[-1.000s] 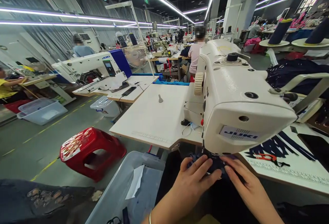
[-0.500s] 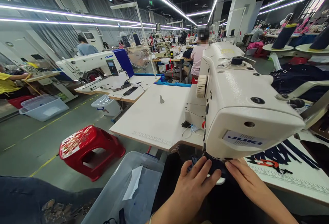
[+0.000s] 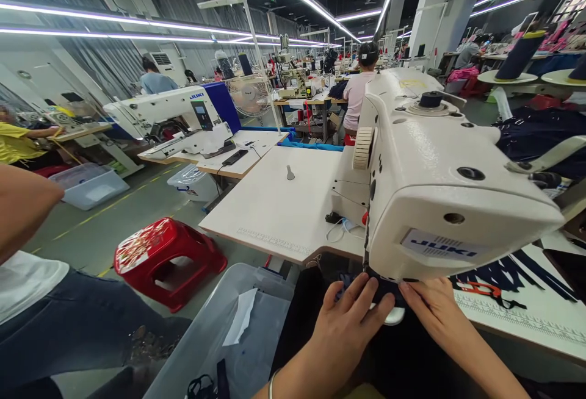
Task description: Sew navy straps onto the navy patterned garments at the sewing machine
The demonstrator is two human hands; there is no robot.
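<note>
A white JUKI sewing machine (image 3: pixel 425 167) fills the right of the view on a white table (image 3: pixel 284 204). Dark navy fabric (image 3: pixel 382 292) lies under the machine's head at the table's near edge. My left hand (image 3: pixel 348 319) rests flat on that fabric, fingers stretched toward the needle area. My right hand (image 3: pixel 433 307) lies on the fabric just right of it, fingers extended and pressing down. The needle itself is hidden by the machine head. Both hands almost touch at the fingertips.
A clear plastic bin (image 3: pixel 229 338) stands at lower left by my knees, a red stool (image 3: pixel 167 258) beyond it. A person in dark jeans (image 3: pixel 68 319) stands close at the left edge. More sewing stations and seated workers fill the back.
A person in jeans and a white top has stepped into view at the left edge. My hands have stayed on the fabric under the machine head, shifting slightly forward.
</note>
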